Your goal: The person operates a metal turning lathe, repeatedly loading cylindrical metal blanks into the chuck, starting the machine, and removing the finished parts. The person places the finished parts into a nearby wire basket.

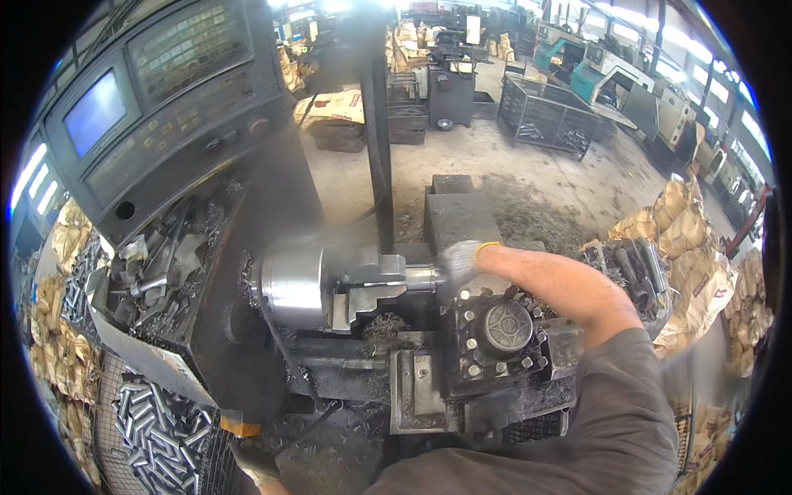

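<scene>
A lathe chuck (295, 285) with stepped jaws (375, 299) holds a shiny metal cylinder (422, 278) that sticks out to the right. At the cylinder's free end is my right hand (464, 261), in a light glove with a yellow cuff. Its fingers look closed around that end, though they are partly blurred. Just below the hand stands the square tool post (493, 340) with bolts around its round cap. My left hand (257, 470), also gloved, shows only in part at the bottom edge, beside the dark machine base; its fingers cannot be made out.
A control panel with a lit screen (95, 113) rises at the left. Below it, a metal tray (153, 359) holds dark scraps and tools. Many short metal cylinders (157, 433) fill a wire basket at lower left. Paper sacks (693, 280) stand at right; metal shavings (536, 213) litter the floor.
</scene>
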A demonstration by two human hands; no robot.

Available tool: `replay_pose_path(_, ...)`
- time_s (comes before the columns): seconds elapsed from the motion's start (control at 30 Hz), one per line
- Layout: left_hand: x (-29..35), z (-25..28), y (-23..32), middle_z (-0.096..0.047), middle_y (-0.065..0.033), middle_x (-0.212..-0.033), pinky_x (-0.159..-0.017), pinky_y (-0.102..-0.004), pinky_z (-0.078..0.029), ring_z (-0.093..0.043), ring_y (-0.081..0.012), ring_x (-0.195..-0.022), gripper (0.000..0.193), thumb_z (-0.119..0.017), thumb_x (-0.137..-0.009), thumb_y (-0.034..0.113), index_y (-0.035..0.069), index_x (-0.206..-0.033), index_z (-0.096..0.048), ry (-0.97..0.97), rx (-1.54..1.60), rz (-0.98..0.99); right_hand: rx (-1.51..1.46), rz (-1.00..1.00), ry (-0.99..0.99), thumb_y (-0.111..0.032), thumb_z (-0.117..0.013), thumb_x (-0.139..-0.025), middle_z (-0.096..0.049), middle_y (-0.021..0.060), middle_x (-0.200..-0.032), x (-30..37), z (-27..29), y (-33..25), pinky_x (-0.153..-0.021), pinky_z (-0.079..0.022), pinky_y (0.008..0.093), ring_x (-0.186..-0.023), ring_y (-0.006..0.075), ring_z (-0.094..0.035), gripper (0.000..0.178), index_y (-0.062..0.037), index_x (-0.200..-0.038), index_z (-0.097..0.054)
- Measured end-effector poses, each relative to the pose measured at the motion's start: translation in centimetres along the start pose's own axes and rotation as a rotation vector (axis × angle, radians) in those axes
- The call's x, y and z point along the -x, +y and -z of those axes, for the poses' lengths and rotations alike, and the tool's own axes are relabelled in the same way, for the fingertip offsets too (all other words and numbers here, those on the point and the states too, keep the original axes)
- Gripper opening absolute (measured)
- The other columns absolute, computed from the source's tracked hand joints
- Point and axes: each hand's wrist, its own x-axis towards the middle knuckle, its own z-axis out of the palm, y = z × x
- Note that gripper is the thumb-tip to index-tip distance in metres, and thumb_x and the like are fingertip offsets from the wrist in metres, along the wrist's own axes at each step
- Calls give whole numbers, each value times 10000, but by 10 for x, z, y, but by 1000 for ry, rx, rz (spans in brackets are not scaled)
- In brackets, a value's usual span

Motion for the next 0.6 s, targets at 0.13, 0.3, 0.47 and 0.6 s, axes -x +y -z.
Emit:
replay_pose_path(0.13, -84, 91, 1, -542, 15, -682, -565, -352, -450, -578, -136, -670, 433, -509, -1082, 570, 179, -923, -604, -424, 111, 183, -190, -199, 47, -447, -837, -704, -790, 239, -977, -7, 18, -49, -819, -618, 469, -915, 359, -782, 463, -24, -890, -819)
replay_pose_path(0.3, -40, 16, -12, -733, -57, -1152, -944, -356, -542, -667, -190, -1115, 484, -566, -1101, 396, 19, -1393, -649, -64, -310, -262, -141, -75, 237, -465, -834, -741, -767, 255, -1043, -5, 17, -39, -853, -610, 466, -978, 368, -766, 625, -3, -1147, -723)
replay_pose_path(0.47, 11, 5, 13, -643, -239, -1418, -1071, -429, -518, -660, -304, -1223, 570, -606, -1096, 356, -70, -1471, -559, 166, -558, -347, -390, -370, 532, -387, -788, -874, -778, 221, -1048, 83, 60, -107, -847, -607, 438, -960, 344, -772, 550, -6, -1262, -700)
replay_pose_path(0.6, 55, -45, 39, -632, -284, -1394, -1139, -496, -466, -628, -370, -1259, 469, -650, -1045, 176, -114, -1405, -568, 3, -843, -1365, -746, -255, 904, -98, -781, -876, -801, 171, -1027, 201, 35, -184, -858, -624, 361, -975, 205, -783, 330, 14, -1184, -742)
